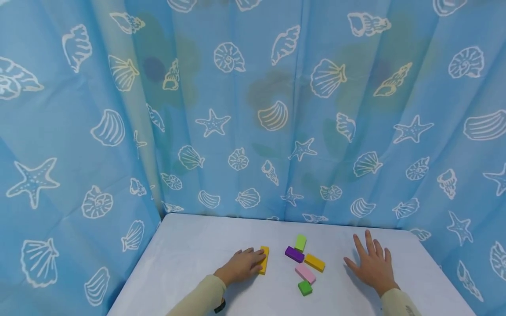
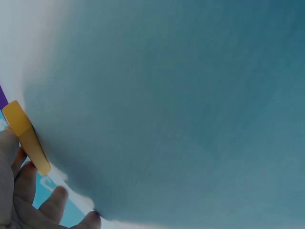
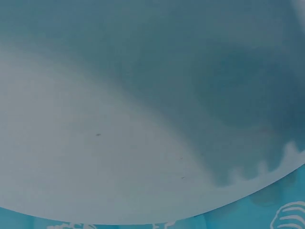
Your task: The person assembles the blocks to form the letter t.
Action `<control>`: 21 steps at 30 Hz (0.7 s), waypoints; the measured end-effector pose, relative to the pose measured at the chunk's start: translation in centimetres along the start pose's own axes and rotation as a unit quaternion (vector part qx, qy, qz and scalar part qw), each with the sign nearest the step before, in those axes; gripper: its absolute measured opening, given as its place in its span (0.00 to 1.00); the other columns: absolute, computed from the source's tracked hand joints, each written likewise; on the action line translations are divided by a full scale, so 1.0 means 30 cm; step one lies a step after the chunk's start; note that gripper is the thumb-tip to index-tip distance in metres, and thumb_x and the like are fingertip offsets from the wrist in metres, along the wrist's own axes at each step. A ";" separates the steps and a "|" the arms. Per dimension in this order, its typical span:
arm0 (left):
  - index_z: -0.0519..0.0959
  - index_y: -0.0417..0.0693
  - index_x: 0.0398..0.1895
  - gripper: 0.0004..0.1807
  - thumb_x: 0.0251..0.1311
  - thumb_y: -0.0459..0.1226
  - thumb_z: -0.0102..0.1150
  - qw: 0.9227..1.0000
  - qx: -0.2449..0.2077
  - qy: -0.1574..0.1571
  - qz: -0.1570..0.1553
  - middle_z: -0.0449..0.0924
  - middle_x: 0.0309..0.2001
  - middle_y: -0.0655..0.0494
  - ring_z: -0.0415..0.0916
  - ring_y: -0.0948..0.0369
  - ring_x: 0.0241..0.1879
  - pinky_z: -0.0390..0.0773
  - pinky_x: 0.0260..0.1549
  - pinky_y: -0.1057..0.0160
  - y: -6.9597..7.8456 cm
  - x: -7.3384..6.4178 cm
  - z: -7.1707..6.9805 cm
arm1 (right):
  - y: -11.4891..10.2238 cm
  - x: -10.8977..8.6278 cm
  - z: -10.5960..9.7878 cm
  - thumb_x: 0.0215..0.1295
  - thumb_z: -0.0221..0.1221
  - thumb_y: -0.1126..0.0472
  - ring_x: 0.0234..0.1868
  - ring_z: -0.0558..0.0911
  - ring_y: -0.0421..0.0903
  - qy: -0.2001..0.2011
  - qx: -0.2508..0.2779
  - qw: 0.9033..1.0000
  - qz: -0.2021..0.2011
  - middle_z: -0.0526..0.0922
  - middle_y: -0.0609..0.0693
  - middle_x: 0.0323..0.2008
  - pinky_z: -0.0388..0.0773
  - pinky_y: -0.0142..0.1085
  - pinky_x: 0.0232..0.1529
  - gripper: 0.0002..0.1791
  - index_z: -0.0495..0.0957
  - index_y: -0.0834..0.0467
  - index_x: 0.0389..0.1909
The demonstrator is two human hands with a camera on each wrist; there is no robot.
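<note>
My left hand (image 1: pixel 243 264) is at the left-middle of the white table, its fingers over a yellow block (image 1: pixel 264 261). In the left wrist view, the thumb and a finger hold that yellow block (image 2: pixel 28 138), while the other fingers spread out beside it. On the right side, my right hand (image 1: pixel 372 265) is spread above the table with its fingers apart, holding nothing. Between the hands lie a purple block (image 1: pixel 294 254), a light green block (image 1: pixel 301 242), a second yellow block (image 1: pixel 315 262), a pink block (image 1: pixel 305 273) and a small green block (image 1: pixel 305 288).
The white table (image 1: pixel 213 232) ends at a blue curtain (image 1: pixel 245 131) with white shell and starfish prints, which also runs along both sides. Only tabletop, shadow and a strip of curtain (image 3: pixel 267 205) show in the right wrist view.
</note>
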State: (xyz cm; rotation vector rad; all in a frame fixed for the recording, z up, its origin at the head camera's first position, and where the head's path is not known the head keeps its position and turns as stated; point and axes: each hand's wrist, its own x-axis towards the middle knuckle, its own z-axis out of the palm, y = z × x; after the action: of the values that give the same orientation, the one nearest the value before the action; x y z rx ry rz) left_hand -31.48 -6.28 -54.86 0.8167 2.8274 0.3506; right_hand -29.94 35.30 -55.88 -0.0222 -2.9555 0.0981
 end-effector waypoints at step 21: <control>0.68 0.66 0.70 0.25 0.71 0.52 0.50 0.999 -0.004 0.007 -0.036 0.66 0.72 0.66 0.67 0.53 0.70 0.65 0.67 0.40 0.005 0.002 0.038 | -0.178 0.076 0.021 0.60 0.61 0.37 0.71 0.50 0.74 0.002 0.011 1.000 -0.020 0.40 0.67 0.78 0.39 0.72 0.69 0.49 0.55 0.56 0.76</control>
State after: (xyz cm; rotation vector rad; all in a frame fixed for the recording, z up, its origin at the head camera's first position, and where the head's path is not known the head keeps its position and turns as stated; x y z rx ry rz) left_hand -31.19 -5.94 -55.91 0.7114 2.8576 0.3574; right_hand -32.34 29.97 -55.72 0.0388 -2.9494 0.1256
